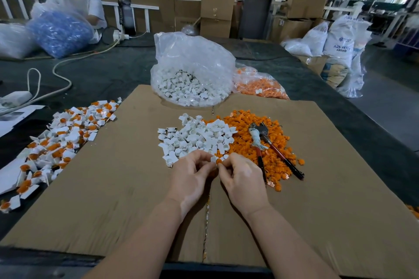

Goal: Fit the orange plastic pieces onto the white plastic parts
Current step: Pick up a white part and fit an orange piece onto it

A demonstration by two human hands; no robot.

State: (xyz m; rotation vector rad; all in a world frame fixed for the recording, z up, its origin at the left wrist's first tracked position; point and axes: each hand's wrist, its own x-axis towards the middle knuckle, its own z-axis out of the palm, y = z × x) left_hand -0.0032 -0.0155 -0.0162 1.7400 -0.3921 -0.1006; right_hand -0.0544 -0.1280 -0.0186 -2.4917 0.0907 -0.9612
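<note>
My left hand (192, 174) pinches a small white plastic part (213, 159) at its fingertips. My right hand (242, 176) pinches a small orange piece (218, 161) and holds it against the white part. Both hands meet just in front of a loose pile of white parts (195, 136) on the cardboard sheet (113, 188). To the right of that pile lies a heap of orange pieces (256, 142). A spread of joined white-and-orange parts (61, 140) lies at the left edge of the cardboard.
Red-handled pliers (269, 142) lie on the orange heap. An open clear bag of white parts (192, 75) stands behind the piles, a bag of orange pieces (260, 88) to its right. A person (74, 0) sits at the far left with a blue-filled bag (59, 34). Cables cross the dark table.
</note>
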